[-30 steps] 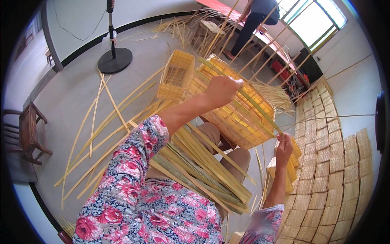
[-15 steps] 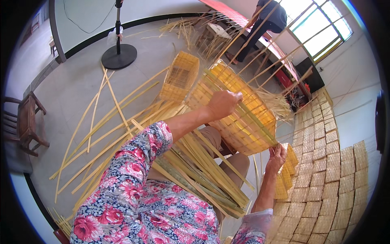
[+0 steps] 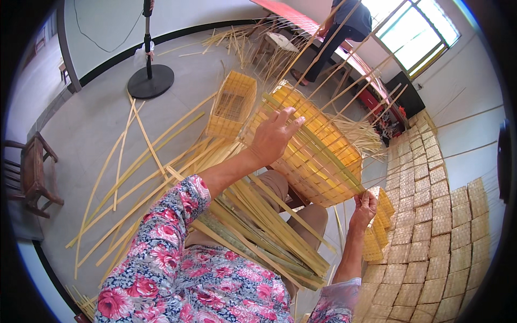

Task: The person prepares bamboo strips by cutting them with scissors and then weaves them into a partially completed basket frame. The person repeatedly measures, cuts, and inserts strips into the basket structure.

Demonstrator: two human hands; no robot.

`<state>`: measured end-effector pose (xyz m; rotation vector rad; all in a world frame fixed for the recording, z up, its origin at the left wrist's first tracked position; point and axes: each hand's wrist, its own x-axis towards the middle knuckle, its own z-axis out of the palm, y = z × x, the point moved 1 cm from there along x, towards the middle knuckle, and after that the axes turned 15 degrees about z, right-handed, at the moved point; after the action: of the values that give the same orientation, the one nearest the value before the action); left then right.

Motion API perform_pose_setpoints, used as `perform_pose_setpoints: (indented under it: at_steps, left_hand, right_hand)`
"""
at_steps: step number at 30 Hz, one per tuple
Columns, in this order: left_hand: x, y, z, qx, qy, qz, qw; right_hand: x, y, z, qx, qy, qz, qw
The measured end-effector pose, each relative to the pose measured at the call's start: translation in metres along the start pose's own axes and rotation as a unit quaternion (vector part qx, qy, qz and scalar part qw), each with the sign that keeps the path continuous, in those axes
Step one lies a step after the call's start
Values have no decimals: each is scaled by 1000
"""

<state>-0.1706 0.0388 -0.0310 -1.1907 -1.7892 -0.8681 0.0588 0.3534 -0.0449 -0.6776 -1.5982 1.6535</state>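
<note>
An unfinished woven bamboo basket (image 3: pixel 301 180) is tilted across my knees, with long uncut upright strips sticking out at its far side. A greenish bamboo strip (image 3: pixel 326 151) runs along its near upper edge. My left hand (image 3: pixel 273 137) rests over that edge, fingers apart and lying against the weave and the strip. At the basket's right corner, my right hand (image 3: pixel 365 208) pinches the strip's end between thumb and fingers. Beneath the basket, a bundle of loose flat bamboo strips (image 3: pixel 264 231) lies across my lap.
Beyond the left hand stands another woven basket (image 3: pixel 232 105); stacked yellow baskets (image 3: pixel 379 223) are beside my right hand. Woven panels (image 3: pixel 425 215) cover the right-hand floor. A black stand base (image 3: pixel 151 81) and wooden chair (image 3: pixel 35 172) are at left. A person (image 3: pixel 344 27) bends over a red-topped table (image 3: pixel 291 13).
My left hand has loosened from a closed grip to spread fingers and moved slightly left along the basket edge. My right hand still pinches the strip end, nearly unmoved.
</note>
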Motion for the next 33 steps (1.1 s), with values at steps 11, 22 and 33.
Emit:
perform_pose_setpoints:
  at_steps: [11,22,33]
  left_hand:
    - [-9,6,11,-54,67,-63,994]
    - [-14,5,20,-44,62,-79,994]
    - [11,10,-11,-113,101,23,988]
  right_hand:
    - [1,-1,-5,0,-10,-14,1000]
    - [-3,-5,0,57,-5,29,998]
    - [-15,-11,13,44,11,38,998]
